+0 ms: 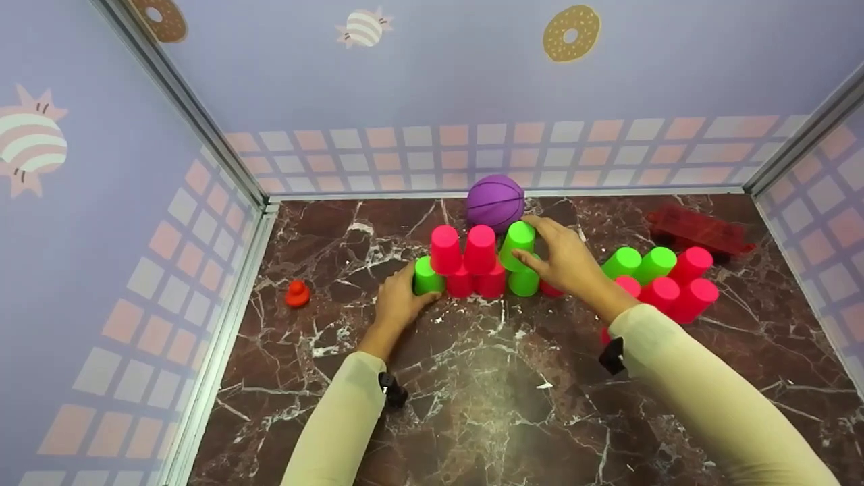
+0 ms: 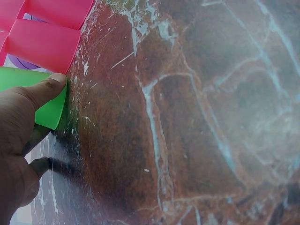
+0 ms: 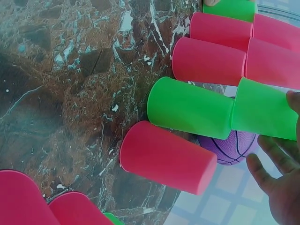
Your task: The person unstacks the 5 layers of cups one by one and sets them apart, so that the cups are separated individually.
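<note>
A row of upside-down plastic cups stands on the floor, with more cups stacked on it. At its left end my left hand (image 1: pixel 397 302) grips a green cup (image 1: pixel 428 277), its thumb on the near side. Two pink cups (image 1: pixel 480 250) sit in the upper layer above pink ones. Higher up and to the right, my right hand (image 1: pixel 567 256) holds another green cup (image 1: pixel 517 244) between thumb and fingers. This cup touches the lower green cup (image 3: pixel 190 108) under it. One more pink cup (image 3: pixel 166 157) ends the bottom row, partly hidden by my right hand in the head view.
Behind the row lies a purple ball (image 1: pixel 496 202). More pink and green cups (image 1: pixel 658 263) stand grouped on the right, near a translucent red object (image 1: pixel 702 229). A small orange-red toy (image 1: pixel 297 294) sits on the left. Patterned walls (image 1: pixel 418 81) enclose the marbled floor (image 1: pixel 472 405).
</note>
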The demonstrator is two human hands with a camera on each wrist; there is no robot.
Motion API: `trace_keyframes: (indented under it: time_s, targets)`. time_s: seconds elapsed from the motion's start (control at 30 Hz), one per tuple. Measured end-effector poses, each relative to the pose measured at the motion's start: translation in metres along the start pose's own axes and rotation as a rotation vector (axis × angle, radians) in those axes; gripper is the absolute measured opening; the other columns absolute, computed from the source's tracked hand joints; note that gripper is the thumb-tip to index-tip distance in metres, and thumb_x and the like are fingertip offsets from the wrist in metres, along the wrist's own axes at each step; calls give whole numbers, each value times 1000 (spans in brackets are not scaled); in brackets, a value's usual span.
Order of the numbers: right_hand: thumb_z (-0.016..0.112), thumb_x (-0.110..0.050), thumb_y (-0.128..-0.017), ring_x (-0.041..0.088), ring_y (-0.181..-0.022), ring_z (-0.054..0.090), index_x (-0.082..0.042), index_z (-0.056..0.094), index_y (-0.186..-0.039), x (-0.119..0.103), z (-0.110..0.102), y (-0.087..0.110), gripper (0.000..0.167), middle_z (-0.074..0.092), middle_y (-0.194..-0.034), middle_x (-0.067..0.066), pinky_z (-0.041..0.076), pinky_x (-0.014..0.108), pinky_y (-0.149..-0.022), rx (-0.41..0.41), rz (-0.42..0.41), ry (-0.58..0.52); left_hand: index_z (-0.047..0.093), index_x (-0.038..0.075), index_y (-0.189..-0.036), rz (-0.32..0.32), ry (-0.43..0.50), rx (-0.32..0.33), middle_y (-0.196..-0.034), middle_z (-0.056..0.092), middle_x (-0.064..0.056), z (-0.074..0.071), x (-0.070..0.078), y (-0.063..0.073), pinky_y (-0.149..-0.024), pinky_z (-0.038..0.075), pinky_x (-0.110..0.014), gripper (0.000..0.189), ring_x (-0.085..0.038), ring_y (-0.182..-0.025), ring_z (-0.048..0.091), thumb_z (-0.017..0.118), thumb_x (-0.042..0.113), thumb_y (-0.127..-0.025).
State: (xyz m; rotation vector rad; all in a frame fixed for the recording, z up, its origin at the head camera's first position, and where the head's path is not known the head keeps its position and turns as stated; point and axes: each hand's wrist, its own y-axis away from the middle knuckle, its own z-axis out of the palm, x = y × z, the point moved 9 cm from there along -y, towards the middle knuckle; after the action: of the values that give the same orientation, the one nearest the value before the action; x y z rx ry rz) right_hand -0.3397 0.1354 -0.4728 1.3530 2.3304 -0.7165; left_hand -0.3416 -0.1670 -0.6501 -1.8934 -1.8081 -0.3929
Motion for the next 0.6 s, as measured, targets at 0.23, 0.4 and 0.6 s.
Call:
trace_keyframes:
  time_s: [0.23,0.4,0.6]
  targets:
    - [81,-29,-103,44,-127,70,-1,56,-157,-2,-13,7,66,70,-144,23,53,63,-113,45,-11,-21,66,20,-145,-3,42,1,-124,81,-13,-4,3,2,-100,57,-64,76,-40,-115,77,96,51,-82]
    - [83,-24,-100,42,-114,75,-3,57,-157,-2,-28,16,65,73,-135,21,59,60,-104,108,-48,-46,66,20,-144,-4,39,-14,-125,81,-12,-3,3,1,-99,57,-63,77,-40,-114,77,96,51,-81]
    - [85,-20,-98,43,-121,74,-1,58,-155,2,-45,28,66,74,-133,22,58,59,-109,152,-69,-45,65,19,-144,-20,2,-24,-124,81,-12,1,0,-1,-98,58,-62,76,-39,-114,77,95,52,-82]
